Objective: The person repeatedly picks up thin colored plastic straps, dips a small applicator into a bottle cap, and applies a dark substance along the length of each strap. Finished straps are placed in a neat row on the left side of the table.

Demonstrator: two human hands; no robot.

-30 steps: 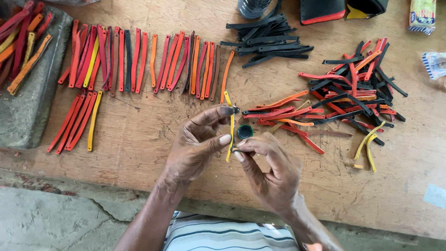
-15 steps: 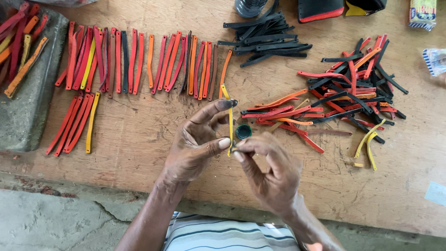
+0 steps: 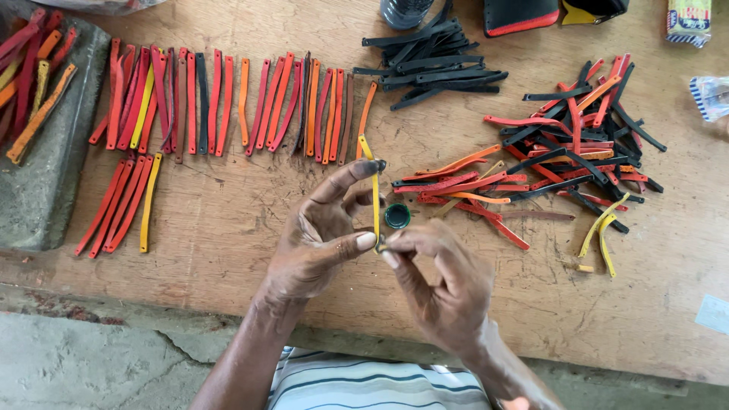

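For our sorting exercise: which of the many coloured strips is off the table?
The yellow strip, pinched upright between the left hand and right hand; all others lie flat.

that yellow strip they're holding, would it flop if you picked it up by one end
Probably a little. The yellow strip stands nearly straight between the left hand and right hand, so it seems fairly stiff. It is thin and narrow, likely light. Curved yellow strips nearby suggest it bends easily.
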